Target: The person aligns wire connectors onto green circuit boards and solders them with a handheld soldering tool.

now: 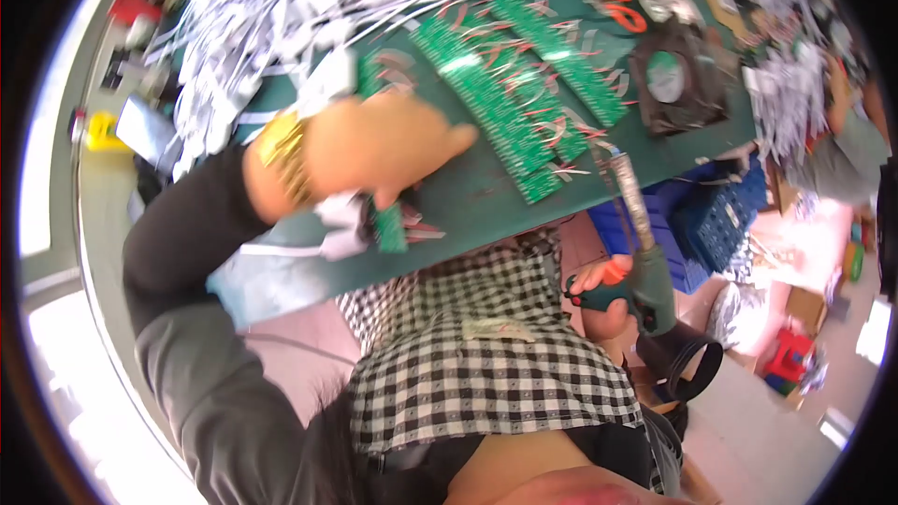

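My left hand (383, 145), with a gold bracelet (285, 159) at the wrist, hovers blurred over the near left of the green table mat. Its finger and thumb look apart, with nothing visible between them. Just below it lie a short green circuit board (388, 227) with red and white wires and a white plastic housing (342, 241) on a cable. Closed round a dark green handle with an orange trigger, my right hand (603, 307) grips a soldering gun (652, 290) beside the table edge. Its long metal barrel points up toward green circuit board panels (486, 98).
White cabled housings (309, 9) are heaped along the far left. Orange-handled scissors (619, 9) and a dark square fan (678, 79) lie at the back right. Blue crates (706, 224) stand below the right edge. Another person's arm (847, 159) shows at the far right.
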Demonstrator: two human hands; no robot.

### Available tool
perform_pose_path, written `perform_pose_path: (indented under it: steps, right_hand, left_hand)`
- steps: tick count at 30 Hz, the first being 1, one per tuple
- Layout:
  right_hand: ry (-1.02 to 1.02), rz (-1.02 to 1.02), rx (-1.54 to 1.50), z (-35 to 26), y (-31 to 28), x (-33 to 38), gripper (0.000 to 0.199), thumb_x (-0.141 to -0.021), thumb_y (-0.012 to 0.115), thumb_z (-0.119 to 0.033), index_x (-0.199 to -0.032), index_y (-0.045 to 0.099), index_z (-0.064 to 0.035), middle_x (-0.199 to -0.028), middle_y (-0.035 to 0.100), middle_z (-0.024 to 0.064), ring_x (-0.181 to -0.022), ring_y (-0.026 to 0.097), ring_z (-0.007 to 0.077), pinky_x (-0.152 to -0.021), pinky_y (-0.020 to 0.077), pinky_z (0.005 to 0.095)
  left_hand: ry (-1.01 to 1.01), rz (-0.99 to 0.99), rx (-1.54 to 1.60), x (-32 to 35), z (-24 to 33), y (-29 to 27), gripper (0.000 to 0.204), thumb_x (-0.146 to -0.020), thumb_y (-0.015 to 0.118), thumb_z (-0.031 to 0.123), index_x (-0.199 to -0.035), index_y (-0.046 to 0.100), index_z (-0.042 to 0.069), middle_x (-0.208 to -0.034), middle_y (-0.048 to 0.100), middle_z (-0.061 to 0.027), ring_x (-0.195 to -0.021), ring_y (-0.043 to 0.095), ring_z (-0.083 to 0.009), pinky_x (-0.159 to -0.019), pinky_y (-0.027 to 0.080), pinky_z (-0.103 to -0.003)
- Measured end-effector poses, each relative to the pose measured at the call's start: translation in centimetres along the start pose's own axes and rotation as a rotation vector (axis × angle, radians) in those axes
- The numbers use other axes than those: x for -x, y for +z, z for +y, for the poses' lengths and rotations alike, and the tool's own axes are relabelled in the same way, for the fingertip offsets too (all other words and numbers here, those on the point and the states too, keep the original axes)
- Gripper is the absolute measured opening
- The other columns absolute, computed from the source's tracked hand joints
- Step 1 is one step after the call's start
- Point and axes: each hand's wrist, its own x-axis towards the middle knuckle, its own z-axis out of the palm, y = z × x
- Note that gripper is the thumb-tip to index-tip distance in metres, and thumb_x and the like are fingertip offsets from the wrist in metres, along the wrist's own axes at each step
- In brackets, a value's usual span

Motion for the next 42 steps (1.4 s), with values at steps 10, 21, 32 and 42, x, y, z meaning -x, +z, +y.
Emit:
perform_pose_path:
  steps: [10, 21, 32, 42]
  right_hand:
    - [-0.117, 0.114, 0.146, -1.0, -1.8, 0.1, 0.055, -0.089, 0.055, -0.042, -0.126, 0.043, -0.0026, -0.079, 0.055, 0.0075, -0.071, 0.055, 0.0168, -0.060, 0.0450, 0.0306]
    - [-0.447, 0.482, 0.380, -4.5, -7.0, 1.5, 0.051, -0.091, 0.053, -0.035, -0.126, 0.040, 0.0004, -0.085, 0.051, 0.0095, -0.071, 0.052, 0.0176, -0.064, 0.0467, 0.0311]
    - [-0.576, 0.972, 0.337, -4.5, -8.7, 6.6, 0.050, -0.092, 0.052, -0.033, -0.128, 0.040, 0.0001, -0.087, 0.051, 0.0069, -0.072, 0.052, 0.0153, -0.062, 0.0474, 0.0287]
    - [-0.553, 1.205, 0.221, -2.3, -7.6, 7.6, 0.039, -0.095, 0.045, -0.027, -0.125, 0.041, -0.0012, -0.082, 0.050, 0.0077, -0.066, 0.051, 0.0167, -0.060, 0.0461, 0.0296]
  left_hand:
    - [0.286, -0.042, -0.345, 6.2, -1.1, 0.8, 0.011, -0.062, 0.067, 0.014, -0.070, 0.060, 0.015, -0.076, 0.056, -0.0003, -0.101, 0.053, -0.0227, -0.103, 0.028, -0.050]
    - [-0.092, 0.676, 0.267, 12.0, -0.3, -7.5, 0.042, -0.063, 0.064, -0.013, -0.101, 0.055, 0.002, -0.083, 0.061, -0.0054, -0.080, 0.058, -0.0120, -0.081, 0.044, -0.027]
    - [0.497, 0.927, 0.466, -0.2, 11.2, -28.3, 0.046, -0.092, 0.053, 0.021, -0.133, 0.040, 0.003, -0.108, 0.062, -0.0096, -0.088, 0.061, -0.0159, -0.075, 0.049, -0.027]
    - [0.983, 0.362, 1.210, -28.1, 20.0, -47.1, 0.021, -0.093, 0.052, 0.010, -0.111, 0.057, 0.001, -0.095, 0.064, -0.0081, -0.083, 0.062, -0.0171, -0.075, 0.052, -0.029]
